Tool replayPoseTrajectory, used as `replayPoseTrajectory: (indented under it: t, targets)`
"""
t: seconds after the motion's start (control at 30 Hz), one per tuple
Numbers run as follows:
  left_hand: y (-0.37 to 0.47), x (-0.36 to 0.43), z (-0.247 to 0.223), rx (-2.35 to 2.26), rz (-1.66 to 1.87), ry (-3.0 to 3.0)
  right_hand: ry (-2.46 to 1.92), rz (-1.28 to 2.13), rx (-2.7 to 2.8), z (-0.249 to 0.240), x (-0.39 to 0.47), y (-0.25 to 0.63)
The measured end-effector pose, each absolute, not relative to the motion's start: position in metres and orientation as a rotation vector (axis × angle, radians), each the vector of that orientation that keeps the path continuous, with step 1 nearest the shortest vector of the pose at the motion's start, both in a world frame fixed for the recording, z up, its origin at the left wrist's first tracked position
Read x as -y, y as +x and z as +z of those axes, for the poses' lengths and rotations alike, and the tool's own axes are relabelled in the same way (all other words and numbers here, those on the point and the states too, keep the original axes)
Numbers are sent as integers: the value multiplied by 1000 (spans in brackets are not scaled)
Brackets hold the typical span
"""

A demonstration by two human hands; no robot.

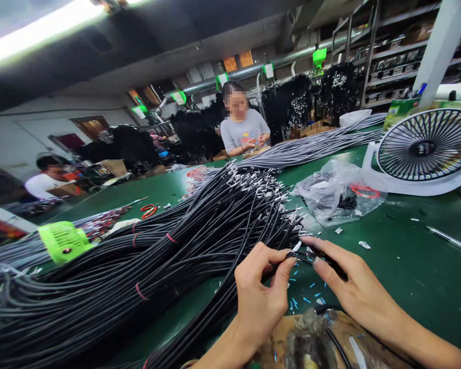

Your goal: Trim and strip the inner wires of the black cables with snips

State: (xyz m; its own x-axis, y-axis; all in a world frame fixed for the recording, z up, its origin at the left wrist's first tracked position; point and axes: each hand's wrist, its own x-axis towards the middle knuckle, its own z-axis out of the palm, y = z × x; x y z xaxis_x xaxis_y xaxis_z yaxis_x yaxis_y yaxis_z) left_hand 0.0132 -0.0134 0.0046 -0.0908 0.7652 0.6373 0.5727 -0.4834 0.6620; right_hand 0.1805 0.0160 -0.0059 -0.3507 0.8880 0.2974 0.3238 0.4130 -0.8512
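Note:
Pinched between the thumb and forefinger of my left hand (263, 282) is the end of a black cable (292, 253). My right hand (343, 271) is just to its right, thumb and fingers closed around a dark piece whose exact shape is partly hidden by the fingers. The two hands nearly meet over the green table (418, 266). A large bundle of black cables (138, 271) with stripped, pale ends (261, 189) lies left of and beyond them, tied with red bands. Small blue scraps (307, 300) are scattered below my hands.
A white fan (424, 148) stands at the right, near a clear plastic bag (326, 189) of black parts. Grey cables (311, 146) stretch behind. A green fan (64, 241) and orange-handled scissors (149, 210) are left. A person (244, 123) sits across; another (48, 177) is far left.

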Motion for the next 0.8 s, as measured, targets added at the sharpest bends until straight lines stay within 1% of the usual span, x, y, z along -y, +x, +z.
replayPoseTrajectory:
  t: [0.17,0.4,0.7,0.8]
  targets:
    - [13,15,7,-1426,1642,2085,-896,923,1922,-7,-14,178]
    - [14,19,8,-1390,1633,2181,-868,988,1852,-2,-15,176]
    - [17,18,2,-1454,1719,2382,-946,924,1844,-2,-13,174]
    - [18,18,4,-1511,1659,2310,-990,875,1838,-4,-13,175]
